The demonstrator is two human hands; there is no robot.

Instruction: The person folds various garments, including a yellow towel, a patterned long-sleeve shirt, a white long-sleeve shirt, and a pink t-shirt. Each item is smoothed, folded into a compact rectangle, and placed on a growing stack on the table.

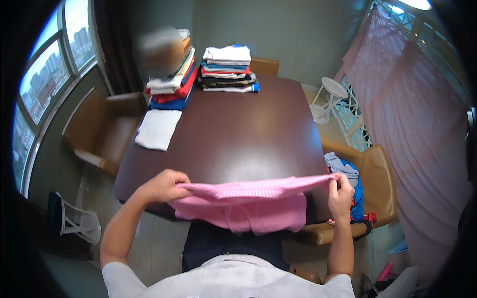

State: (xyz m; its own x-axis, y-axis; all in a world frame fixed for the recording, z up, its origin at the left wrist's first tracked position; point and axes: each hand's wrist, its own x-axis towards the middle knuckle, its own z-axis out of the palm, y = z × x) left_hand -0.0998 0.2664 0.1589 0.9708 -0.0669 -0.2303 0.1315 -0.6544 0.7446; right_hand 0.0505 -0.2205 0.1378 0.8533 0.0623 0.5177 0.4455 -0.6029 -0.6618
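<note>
A pink garment (pixel 242 208) with a ribbed band hangs stretched between my two hands, over the near edge of the dark wooden table (pixel 253 130). My left hand (pixel 167 186) grips one upper corner of it. At the right, my right hand (pixel 340 192) pinches the other upper corner. The lower part of the cloth hangs down in front of my dark trousers. A folded white cloth (pixel 159 128) lies at the table's left edge, in front of a tall stack of folded clothes (pixel 173 91). Beside that stands another stack of folded clothes (pixel 227 70).
A brown armchair (pixel 376 178) at the right holds a loose heap of clothes (pixel 352 186). Another brown armchair (pixel 108 126) stands left, below the windows. White stools (pixel 329 91) stand beyond the table's right side and at lower left. A pink curtain (pixel 402 123) hangs at right.
</note>
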